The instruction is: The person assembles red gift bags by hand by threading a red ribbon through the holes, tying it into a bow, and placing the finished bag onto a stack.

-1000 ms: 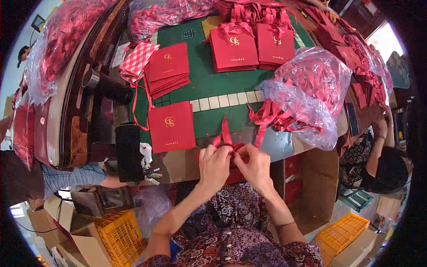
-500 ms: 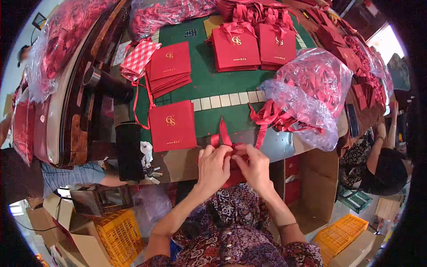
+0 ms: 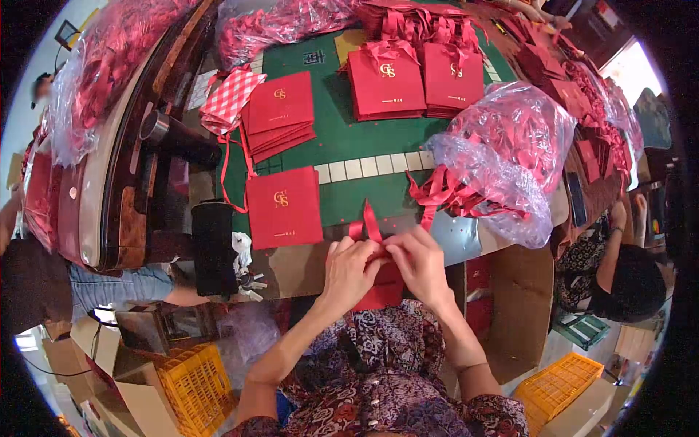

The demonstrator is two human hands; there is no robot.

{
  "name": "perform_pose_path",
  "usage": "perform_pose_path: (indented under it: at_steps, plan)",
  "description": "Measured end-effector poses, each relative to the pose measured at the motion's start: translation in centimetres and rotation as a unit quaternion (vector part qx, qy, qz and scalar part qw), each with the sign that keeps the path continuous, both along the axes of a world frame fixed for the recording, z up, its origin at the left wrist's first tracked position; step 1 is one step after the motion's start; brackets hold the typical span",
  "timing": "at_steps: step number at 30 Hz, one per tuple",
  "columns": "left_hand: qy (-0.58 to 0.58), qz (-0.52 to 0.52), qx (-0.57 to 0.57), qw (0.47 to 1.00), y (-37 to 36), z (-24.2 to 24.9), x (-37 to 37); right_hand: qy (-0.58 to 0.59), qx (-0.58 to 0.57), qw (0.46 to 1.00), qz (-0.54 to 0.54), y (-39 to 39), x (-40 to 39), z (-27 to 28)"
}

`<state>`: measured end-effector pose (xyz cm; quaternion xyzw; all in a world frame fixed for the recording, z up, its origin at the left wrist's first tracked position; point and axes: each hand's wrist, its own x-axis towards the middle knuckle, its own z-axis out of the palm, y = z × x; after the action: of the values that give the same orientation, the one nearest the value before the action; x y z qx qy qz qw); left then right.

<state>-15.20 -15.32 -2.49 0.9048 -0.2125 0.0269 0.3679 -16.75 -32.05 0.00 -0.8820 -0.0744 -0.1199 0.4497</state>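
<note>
At the table's front edge, my left hand (image 3: pixel 351 271) is closed with its fingertips pinched at the top of a small red paper bag (image 3: pixel 380 293). Close beside it, my right hand (image 3: pixel 421 268) pinches the red ribbon at the bag's upper edge. The fingertips partly hide the pinched part. A loop of red ribbon (image 3: pixel 371 221) stands up beyond my fingers. Left of my hands, a red bag with a gold logo (image 3: pixel 284 207) lies flat. To the right, red ribbons (image 3: pixel 448 191) spill from a clear plastic bag (image 3: pixel 510 153).
Stacks of red bags (image 3: pixel 387 81) stand at the back of the green mat (image 3: pixel 342 138). A black tumbler (image 3: pixel 178 138) and a black pouch (image 3: pixel 212 247) sit on the left. A cardboard box (image 3: pixel 513 309) is below right. Other people sit at both sides.
My right hand has shifted slightly up and to the right, its fingertips still near the left hand's. More of the red bag's front shows below my hands.
</note>
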Motion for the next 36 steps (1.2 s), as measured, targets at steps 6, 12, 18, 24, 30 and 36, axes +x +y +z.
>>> perform_pose_path:
  at_steps: [6, 12, 18, 24, 30, 36]
  plan:
    - [-0.094, -0.038, -0.006, 0.995, -0.3, 0.2, -0.4, 0.073, -0.062, 0.989, 0.114, -2.5, 1.4, -0.4]
    - [-0.167, -0.091, 0.017, 0.982, -0.2, 0.0, -0.6, 0.192, -0.042, 0.947, 0.254, -4.3, 3.4, -1.2]
    - [-0.173, -0.109, 0.01, 0.979, 0.2, 0.1, -0.1, 0.217, 0.085, 0.938, 0.256, -3.8, 4.1, -3.0]
    - [-0.108, -0.094, -0.001, 0.99, -0.3, 0.9, -0.2, 0.086, 0.039, 0.995, 0.007, -2.3, 4.7, -2.4]
    - [-0.043, -0.007, -0.028, 0.999, 0.0, 0.9, 1.6, 0.037, -0.045, 0.996, 0.063, -5.1, 3.4, -0.4]
    - [-0.012, 0.012, -0.044, 0.999, -0.2, -0.8, 4.2, 0.074, -0.08, 0.99, 0.085, -4.7, -0.1, 1.0]
